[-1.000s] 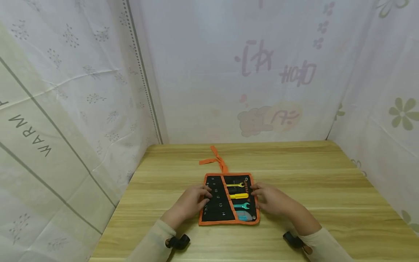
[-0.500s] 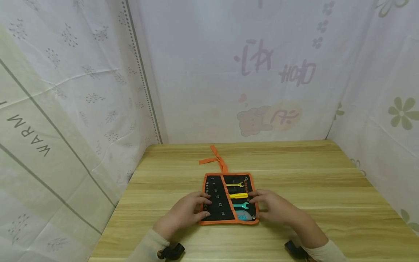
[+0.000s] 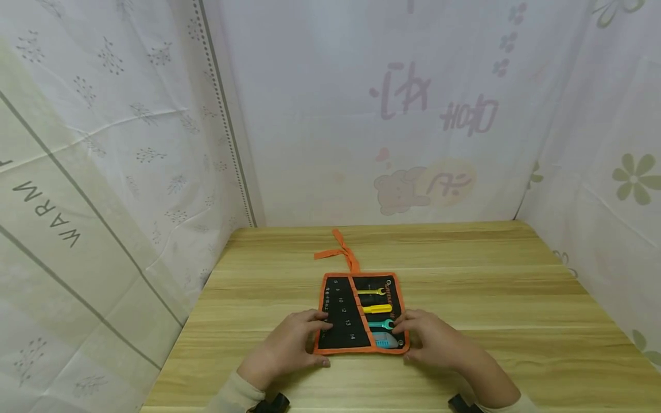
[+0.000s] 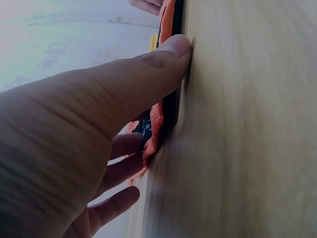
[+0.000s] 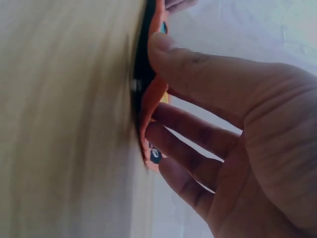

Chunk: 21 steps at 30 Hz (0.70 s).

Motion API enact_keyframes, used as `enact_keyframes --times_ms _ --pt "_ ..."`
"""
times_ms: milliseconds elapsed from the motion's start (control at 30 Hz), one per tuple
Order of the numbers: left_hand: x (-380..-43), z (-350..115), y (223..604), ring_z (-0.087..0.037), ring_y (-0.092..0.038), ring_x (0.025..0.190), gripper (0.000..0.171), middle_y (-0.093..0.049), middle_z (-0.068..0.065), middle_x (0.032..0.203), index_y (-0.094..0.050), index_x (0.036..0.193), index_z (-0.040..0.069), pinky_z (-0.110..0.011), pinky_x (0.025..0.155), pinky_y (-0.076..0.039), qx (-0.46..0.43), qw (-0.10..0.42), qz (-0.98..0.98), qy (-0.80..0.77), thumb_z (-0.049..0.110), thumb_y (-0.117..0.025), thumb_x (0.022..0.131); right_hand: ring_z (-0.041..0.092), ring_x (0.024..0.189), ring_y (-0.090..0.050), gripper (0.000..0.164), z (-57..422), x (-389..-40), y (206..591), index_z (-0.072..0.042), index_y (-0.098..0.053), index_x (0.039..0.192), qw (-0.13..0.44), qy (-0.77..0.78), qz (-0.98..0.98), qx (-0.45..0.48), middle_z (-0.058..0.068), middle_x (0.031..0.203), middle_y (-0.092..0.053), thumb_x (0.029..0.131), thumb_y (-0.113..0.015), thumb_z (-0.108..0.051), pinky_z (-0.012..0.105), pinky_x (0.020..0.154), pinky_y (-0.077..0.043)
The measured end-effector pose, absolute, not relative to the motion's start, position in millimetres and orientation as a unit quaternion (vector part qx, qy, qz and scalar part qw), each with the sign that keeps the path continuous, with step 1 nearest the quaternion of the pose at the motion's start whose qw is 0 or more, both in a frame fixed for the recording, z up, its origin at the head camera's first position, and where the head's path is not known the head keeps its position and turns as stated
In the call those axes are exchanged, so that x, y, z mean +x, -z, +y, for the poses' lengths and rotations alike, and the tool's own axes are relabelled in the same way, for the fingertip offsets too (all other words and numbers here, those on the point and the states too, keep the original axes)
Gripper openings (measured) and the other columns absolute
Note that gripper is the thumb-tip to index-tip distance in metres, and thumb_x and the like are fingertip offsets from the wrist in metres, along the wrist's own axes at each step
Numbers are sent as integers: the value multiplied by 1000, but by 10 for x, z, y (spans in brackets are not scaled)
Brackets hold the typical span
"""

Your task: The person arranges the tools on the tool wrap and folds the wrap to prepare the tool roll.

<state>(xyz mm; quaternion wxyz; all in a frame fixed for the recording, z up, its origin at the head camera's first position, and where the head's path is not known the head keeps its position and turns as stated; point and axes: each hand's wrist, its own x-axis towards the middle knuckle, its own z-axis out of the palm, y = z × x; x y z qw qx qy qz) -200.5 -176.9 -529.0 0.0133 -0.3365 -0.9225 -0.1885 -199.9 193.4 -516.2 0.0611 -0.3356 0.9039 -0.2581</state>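
A black tool roll (image 3: 337,315) with orange trim lies unrolled flat on the table, printed with sizes. Its pockets hold a yellow-green wrench (image 3: 372,291), a yellow-handled tool (image 3: 378,308), a teal wrench (image 3: 381,324) and a grey-and-blue tool (image 3: 385,340). My left hand (image 3: 289,343) touches the roll's left edge with relaxed fingertips; its thumb (image 4: 176,45) lies along the near edge by the corner. At the right edge, my right hand (image 3: 434,339) rests loosely spread fingertips on the trim, its thumb (image 5: 161,43) against the near edge.
Orange tie straps (image 3: 345,251) trail from the roll's far edge across the wooden table (image 3: 490,275). Patterned white curtains (image 3: 320,115) enclose the table at the back and on both sides.
Both hands have slid toward me along the roll's side edges. My left thumb has moved off the roll's face to its near corner. The roll has barely moved.
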Motion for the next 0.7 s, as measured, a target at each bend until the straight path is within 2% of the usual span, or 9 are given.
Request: enact_keyframes --times_ms 233,433,567,700 --pt "-2002 -1759 5316 -28 -58 132 68 -60 -5 145 -72 133 19 -50 109 -46 -342 29 -925 162 63 -83 82 27 122 -60 40 1960 -2017 5253 -21 -78 113 44 255 907 -331 -8 126 -65 77 -96 -24 58 102 -48" --pt "-1994 -1747 5341 -25 -60 127 61 -63 -5 140 -75 128 18 -47 106 -49 -362 65 -919 139 61 -81 86 18 115 -63 21 1950 -2015 5293 -28 -80 99 6 247 906 -345 -13 119 -67 86 -88 -15 56 100 -50" --pt "-1987 -1745 5337 -24 -59 128 63 -63 -3 141 -75 129 18 -46 107 -47 -363 58 -918 149 62 -82 84 17 112 -67 22 1954 -2019 5295 -31 -79 92 -14 247 905 -345 -12 115 -71 90 -82 -10 54 98 -52" --pt "-1992 -1739 5330 -21 -59 126 55 -63 -2 139 -75 127 18 -44 106 -48 -371 62 -914 154 52 -84 86 15 109 -70 14 1963 -2027 5280 -30 -77 93 -18 258 911 -321 -14 110 -74 94 -79 -16 48 95 -55"
